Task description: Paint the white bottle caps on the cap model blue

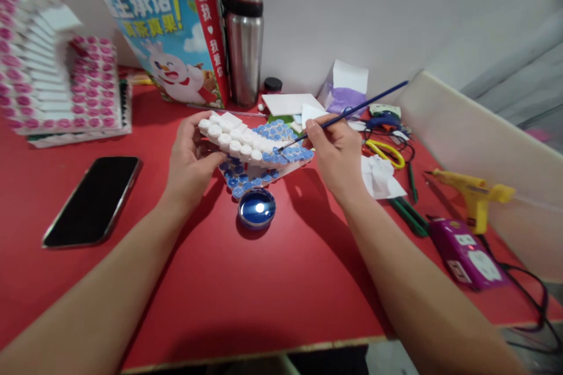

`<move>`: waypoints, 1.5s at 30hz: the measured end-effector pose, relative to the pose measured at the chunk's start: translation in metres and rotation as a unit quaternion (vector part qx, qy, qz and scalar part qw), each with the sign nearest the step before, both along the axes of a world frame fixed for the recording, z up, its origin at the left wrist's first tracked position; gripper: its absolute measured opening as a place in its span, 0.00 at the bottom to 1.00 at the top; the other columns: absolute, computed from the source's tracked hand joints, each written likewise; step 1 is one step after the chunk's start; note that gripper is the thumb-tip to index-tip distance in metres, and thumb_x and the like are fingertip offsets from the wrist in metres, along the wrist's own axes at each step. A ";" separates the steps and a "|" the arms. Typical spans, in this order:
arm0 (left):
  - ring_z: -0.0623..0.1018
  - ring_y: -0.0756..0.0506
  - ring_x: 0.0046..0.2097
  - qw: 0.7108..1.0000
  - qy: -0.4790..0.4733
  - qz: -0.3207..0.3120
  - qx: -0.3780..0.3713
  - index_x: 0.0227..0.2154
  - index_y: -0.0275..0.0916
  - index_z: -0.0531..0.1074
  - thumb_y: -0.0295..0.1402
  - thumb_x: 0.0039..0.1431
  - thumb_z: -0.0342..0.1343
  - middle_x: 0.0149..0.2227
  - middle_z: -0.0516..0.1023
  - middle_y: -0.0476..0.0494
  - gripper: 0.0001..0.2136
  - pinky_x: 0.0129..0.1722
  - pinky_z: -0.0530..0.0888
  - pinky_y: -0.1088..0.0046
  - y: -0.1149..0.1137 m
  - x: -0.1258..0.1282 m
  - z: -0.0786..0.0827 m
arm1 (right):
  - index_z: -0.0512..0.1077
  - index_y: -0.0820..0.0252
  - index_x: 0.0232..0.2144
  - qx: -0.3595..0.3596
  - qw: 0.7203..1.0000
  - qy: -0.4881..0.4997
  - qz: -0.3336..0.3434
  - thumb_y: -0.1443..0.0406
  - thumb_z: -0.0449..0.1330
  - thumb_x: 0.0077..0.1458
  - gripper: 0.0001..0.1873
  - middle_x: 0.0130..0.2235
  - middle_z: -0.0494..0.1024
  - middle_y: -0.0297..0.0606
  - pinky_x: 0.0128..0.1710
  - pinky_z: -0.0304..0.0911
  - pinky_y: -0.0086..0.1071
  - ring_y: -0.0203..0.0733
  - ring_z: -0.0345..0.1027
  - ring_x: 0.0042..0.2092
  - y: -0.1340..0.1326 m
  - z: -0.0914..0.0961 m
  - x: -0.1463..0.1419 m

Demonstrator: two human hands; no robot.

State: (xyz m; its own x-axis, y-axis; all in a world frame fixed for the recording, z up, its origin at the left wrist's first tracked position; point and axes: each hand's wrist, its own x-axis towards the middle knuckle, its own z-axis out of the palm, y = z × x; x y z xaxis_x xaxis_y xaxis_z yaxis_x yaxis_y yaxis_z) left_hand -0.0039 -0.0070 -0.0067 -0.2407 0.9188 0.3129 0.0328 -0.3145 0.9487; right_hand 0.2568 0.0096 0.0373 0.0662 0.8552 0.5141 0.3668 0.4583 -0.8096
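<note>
My left hand point(191, 155) grips the left end of a craft piece point(235, 143) covered in small round rolls, tilted above the table. Its upper left rolls are white, while those at the right and underneath are blue. Between the thumb and fingers of my right hand point(336, 149) is a thin dark-blue paintbrush point(360, 105). The brush tip touches the blue rolls near the piece's right end. Just below the piece stands a small round pot of blue paint point(257, 209).
On the red table point(264, 293) lie a phone point(93, 201) at left and a yellow glue gun point(472, 190) beside a purple power strip point(466, 252) at right. Behind stand a pink-and-white craft model point(53, 70), a printed bag point(162, 29) and a steel flask point(245, 41). Yellow-handled scissors point(387, 152) lie among cables.
</note>
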 end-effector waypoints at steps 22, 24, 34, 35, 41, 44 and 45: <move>0.81 0.41 0.46 1.000 -0.002 0.002 0.004 0.59 0.43 0.74 0.31 0.43 0.72 0.55 0.83 0.40 0.36 0.44 0.79 0.65 0.001 0.000 -0.002 | 0.76 0.52 0.35 0.010 1.000 -0.013 0.004 0.53 0.66 0.74 0.15 0.30 0.81 0.32 0.36 0.72 0.35 0.39 0.76 0.33 -0.002 0.000 -0.003; 0.81 0.41 0.46 1.000 0.009 0.003 0.006 0.60 0.43 0.74 0.31 0.44 0.71 0.56 0.83 0.40 0.35 0.44 0.79 0.64 0.001 0.000 -0.002 | 0.76 0.52 0.34 0.011 1.000 -0.022 0.005 0.50 0.67 0.74 0.18 0.30 0.81 0.32 0.36 0.72 0.35 0.40 0.76 0.33 -0.002 -0.001 -0.003; 0.82 0.40 0.47 1.000 0.017 -0.004 0.003 0.60 0.44 0.73 0.30 0.45 0.71 0.56 0.82 0.40 0.35 0.44 0.79 0.63 0.001 -0.001 -0.002 | 0.76 0.53 0.35 0.006 1.000 -0.021 0.012 0.54 0.66 0.74 0.15 0.30 0.82 0.32 0.35 0.72 0.34 0.39 0.76 0.33 -0.002 -0.001 -0.003; 0.81 0.40 0.47 1.000 0.016 -0.004 0.002 0.60 0.44 0.73 0.30 0.45 0.71 0.56 0.82 0.40 0.35 0.44 0.79 0.63 0.001 -0.001 -0.001 | 0.77 0.53 0.34 0.006 1.000 -0.017 0.013 0.55 0.66 0.73 0.14 0.30 0.82 0.32 0.35 0.72 0.34 0.38 0.76 0.33 -0.003 0.000 -0.004; 0.83 0.41 0.46 1.000 -0.009 0.001 0.005 0.57 0.46 0.76 0.29 0.43 0.72 0.53 0.84 0.43 0.34 0.44 0.81 0.63 0.001 -0.001 -0.002 | 0.76 0.52 0.34 0.026 0.999 -0.018 -0.003 0.52 0.66 0.75 0.16 0.30 0.83 0.33 0.36 0.72 0.35 0.40 0.77 0.34 -0.003 0.000 -0.006; 0.84 0.37 0.48 1.000 -0.002 0.004 0.008 0.57 0.49 0.77 0.27 0.45 0.72 0.54 0.85 0.43 0.32 0.45 0.82 0.58 0.000 -0.001 -0.004 | 0.76 0.52 0.35 0.031 0.999 -0.027 0.002 0.52 0.65 0.76 0.17 0.32 0.83 0.33 0.38 0.72 0.36 0.40 0.78 0.35 0.000 -0.003 -0.008; 0.84 0.36 0.50 1.000 0.001 0.003 0.006 0.58 0.49 0.77 0.27 0.46 0.72 0.55 0.85 0.44 0.32 0.46 0.83 0.57 0.000 -0.002 -0.005 | 0.76 0.53 0.35 0.033 0.999 -0.030 0.006 0.53 0.65 0.76 0.16 0.32 0.84 0.33 0.38 0.72 0.36 0.40 0.78 0.35 0.000 -0.004 -0.008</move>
